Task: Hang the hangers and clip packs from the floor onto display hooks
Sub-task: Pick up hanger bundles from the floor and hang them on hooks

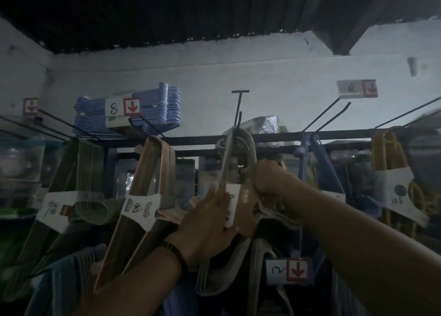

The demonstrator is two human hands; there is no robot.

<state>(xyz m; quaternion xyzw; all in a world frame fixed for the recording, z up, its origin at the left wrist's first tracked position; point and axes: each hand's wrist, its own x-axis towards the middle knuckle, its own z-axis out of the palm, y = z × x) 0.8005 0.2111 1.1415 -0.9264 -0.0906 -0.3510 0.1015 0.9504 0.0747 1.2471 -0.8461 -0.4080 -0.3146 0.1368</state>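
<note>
Grey hanger pack (238,153) half-threaded on centre hook (239,115); left hand (207,220) gripping label, right hand (267,179) gripping neck. Neighbouring packs hung; floor unseen.

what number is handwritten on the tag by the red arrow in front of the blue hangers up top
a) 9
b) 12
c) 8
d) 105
c: the white tag in front of the blue hangers reads 8 beside a red down arrow; the 12 is on a lower tag beneath the hands.
</note>
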